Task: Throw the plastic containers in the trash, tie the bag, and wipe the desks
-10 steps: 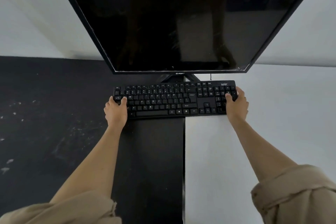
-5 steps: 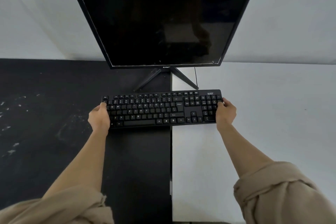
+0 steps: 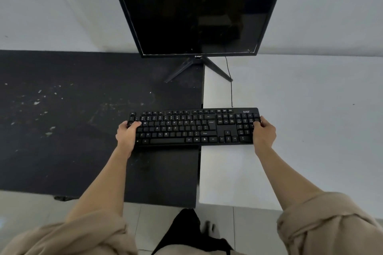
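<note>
A black keyboard (image 3: 192, 127) lies across the seam between a black desk (image 3: 62, 130) and a white desk (image 3: 310, 130). My left hand (image 3: 126, 135) grips the keyboard's left end, thumb on the keys. My right hand (image 3: 264, 133) grips its right end the same way. The black desk carries pale smudges and crumbs on its left half. No plastic container, trash bag or cloth is in view.
A dark monitor (image 3: 196, 8) on a two-legged stand (image 3: 199, 68) stands behind the keyboard, against a white wall. A thin cable (image 3: 231, 89) runs from the keyboard toward the monitor. Pale floor tiles (image 3: 155, 223) and my dark trousers show below the desks' front edges.
Both hands have drawn the keyboard back from the monitor's stand toward the desks' front edge. The view has pulled back, so the floor and desk fronts now show.
</note>
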